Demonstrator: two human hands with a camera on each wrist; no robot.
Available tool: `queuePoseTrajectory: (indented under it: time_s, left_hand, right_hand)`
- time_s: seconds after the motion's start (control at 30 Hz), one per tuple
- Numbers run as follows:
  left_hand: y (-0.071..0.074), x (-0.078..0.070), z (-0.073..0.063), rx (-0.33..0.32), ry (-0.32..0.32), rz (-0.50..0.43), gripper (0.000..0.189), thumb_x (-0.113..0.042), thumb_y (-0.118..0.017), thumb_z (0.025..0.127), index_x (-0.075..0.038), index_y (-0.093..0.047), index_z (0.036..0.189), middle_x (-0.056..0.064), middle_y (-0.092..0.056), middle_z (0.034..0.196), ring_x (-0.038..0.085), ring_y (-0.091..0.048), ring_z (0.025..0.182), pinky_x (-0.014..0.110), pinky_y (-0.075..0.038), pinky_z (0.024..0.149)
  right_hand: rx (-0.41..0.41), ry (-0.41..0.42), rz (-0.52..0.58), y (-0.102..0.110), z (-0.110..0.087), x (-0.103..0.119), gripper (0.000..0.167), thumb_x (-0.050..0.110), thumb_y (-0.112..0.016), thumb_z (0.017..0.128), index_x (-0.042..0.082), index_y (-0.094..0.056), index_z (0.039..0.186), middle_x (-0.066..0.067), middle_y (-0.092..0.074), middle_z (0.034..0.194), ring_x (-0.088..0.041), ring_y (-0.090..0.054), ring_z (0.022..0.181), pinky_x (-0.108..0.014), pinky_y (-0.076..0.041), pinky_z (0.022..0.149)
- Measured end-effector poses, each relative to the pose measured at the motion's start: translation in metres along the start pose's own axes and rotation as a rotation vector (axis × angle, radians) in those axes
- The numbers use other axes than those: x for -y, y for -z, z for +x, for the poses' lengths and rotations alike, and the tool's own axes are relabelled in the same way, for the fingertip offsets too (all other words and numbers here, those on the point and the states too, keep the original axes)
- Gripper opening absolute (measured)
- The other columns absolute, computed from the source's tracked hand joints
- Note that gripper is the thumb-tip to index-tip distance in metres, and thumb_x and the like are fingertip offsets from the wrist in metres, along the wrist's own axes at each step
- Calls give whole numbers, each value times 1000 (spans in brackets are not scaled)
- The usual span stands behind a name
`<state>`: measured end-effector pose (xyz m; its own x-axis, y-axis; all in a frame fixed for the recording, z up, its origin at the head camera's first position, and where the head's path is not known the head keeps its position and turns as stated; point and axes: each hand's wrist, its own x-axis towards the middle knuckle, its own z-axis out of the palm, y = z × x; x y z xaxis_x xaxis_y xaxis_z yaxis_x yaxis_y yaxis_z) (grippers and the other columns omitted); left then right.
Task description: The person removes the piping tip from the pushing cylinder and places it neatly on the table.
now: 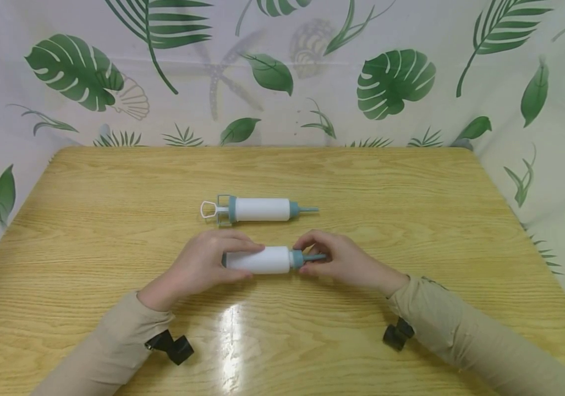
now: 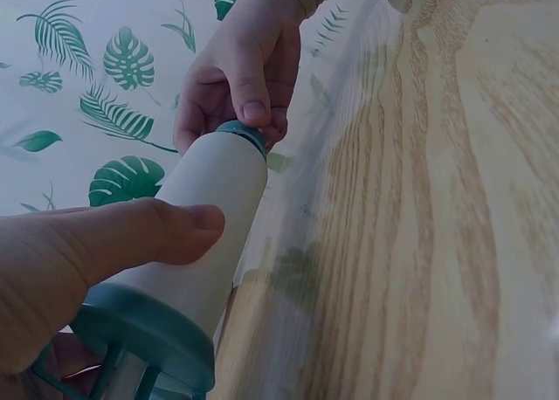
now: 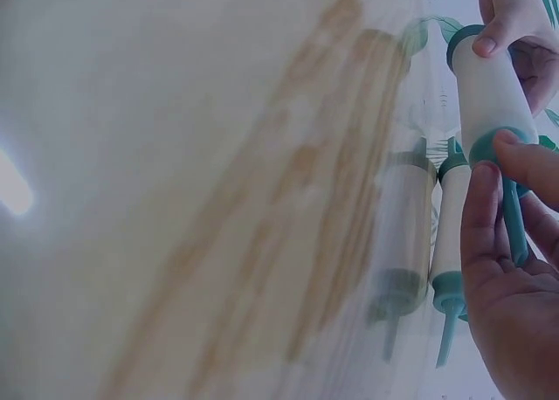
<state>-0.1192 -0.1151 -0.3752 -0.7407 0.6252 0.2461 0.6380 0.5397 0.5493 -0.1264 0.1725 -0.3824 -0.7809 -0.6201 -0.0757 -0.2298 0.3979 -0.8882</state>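
Two white syringe-like tubes with teal caps and nozzles lie on the wooden table (image 1: 114,220). The near tube (image 1: 258,260) (image 2: 214,217) (image 3: 489,90) is held at both ends. My left hand (image 1: 203,264) (image 2: 87,251) grips its barrel near the plunger end, thumb across the white body. My right hand (image 1: 341,261) (image 3: 511,269) (image 2: 240,68) pinches the teal cap and nozzle (image 1: 307,257) (image 3: 514,212). The far tube (image 1: 259,209) (image 3: 450,234) lies untouched behind them, its white loop handle (image 1: 209,210) pointing left.
A leaf-printed cloth (image 1: 391,82) hangs behind and beside the table. Black wrist camera mounts (image 1: 170,346) sit under both sleeves. A bright glare patch (image 1: 232,335) lies on the table's near middle.
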Motion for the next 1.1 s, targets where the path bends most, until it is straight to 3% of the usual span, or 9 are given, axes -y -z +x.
queuePoseTrajectory:
  time_s: [0.83, 1.1]
  left_hand:
    - [-5, 4, -1, 56, 76, 29, 46, -29, -84, 73, -21, -70, 116, -4, -66, 115, 15, -59, 104, 36, -49, 84]
    - [-5, 4, -1, 43, 72, 28, 47, -29, -85, 72, -20, -70, 116, -4, -66, 115, 17, -59, 106, 38, -49, 84]
  right_hand:
    - [-6, -34, -4, 4, -5, -2, 35, 13, -73, 85, 9, -59, 117, -6, -61, 112, -19, -62, 94, -27, -53, 82]
    - [-20, -39, -22, 6, -5, -3, 35, 11, -73, 85, 9, -59, 117, -6, -62, 112, -19, -62, 94, -26, -52, 82]
